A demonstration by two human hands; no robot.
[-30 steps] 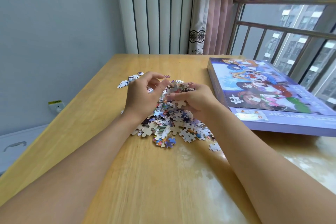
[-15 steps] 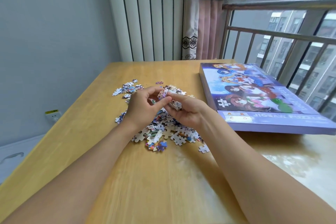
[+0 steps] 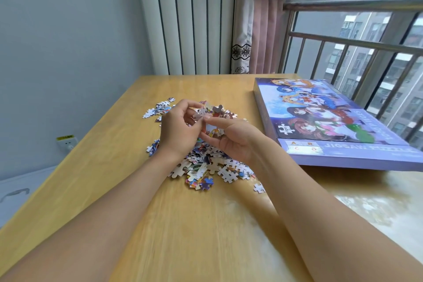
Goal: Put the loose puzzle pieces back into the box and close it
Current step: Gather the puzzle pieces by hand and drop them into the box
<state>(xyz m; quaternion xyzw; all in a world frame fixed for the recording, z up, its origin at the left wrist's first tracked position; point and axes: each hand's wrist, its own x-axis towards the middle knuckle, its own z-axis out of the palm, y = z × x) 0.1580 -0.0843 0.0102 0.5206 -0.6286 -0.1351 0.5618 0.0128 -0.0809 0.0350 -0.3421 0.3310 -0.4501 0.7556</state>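
The left hand (image 3: pixel 177 131) and the right hand (image 3: pixel 231 137) meet above the heap of puzzle pieces (image 3: pixel 206 162), fingertips nearly touching. Both have their fingers curled round a small handful of pieces (image 3: pixel 211 113), which stick up between the thumbs and forefingers; the right hand cups more of them in its palm. The heap lies directly beneath and just nearer the person than the hands, spread on the table (image 3: pixel 183 236). A smaller scatter of pieces (image 3: pixel 159 109) lies just beyond the left hand on its outer side, and a single piece (image 3: pixel 259 188) lies beside the right forearm.

The pieces are flat card with knobs and notches, some printed in bright colours, others showing plain pale backs. The table is smooth, glossy, yellow wood.

The box (image 3: pixel 332 121) lies well to the outer side of the right hand, closed, flat and rectangular, purple with a cartoon picture on its lid. Its long axis runs away from the person, and its printed lettering reads upside down from this view.
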